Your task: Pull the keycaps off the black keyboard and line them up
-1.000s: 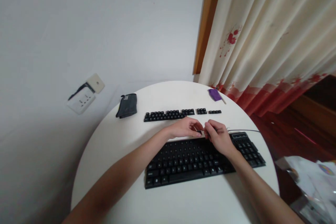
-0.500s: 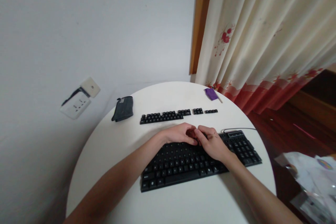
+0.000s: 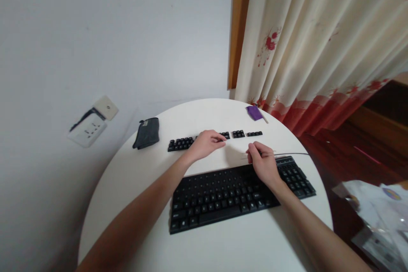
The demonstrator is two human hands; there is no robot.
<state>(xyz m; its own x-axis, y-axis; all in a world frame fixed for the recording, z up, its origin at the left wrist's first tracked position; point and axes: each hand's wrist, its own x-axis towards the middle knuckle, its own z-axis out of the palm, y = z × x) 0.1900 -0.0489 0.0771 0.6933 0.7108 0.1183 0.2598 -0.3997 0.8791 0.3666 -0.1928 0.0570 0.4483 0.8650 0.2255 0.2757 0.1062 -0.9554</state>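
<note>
My left hand (image 3: pixel 205 143) is over the line of loose black keycaps (image 3: pixel 180 143), its fingers pinched around what looks like a small dark keycap, mostly hidden by the fingertips. The hand covers the middle of that line. My right hand (image 3: pixel 263 161) is closed on a thin wire keycap puller (image 3: pixel 245 158), whose fine wires stick out beside the fingers. It hovers over the back edge of the black keyboard (image 3: pixel 219 204). The keyboard's upper rows show bare key stems, while the lower rows and number pad carry keycaps.
A dark zip pouch (image 3: pixel 146 132) lies at the table's left edge. Near the back right edge is a purple cloth-like item (image 3: pixel 254 112) with a thin stick. The keyboard cable (image 3: pixel 291 154) runs off right. A wall and curtain (image 3: pixel 287 51) border the round white table (image 3: pixel 204 110).
My hands, together over the keyboard before, have parted. The left moved up and left to the keycap line; the right shifted slightly right and up, with the puller wires now showing.
</note>
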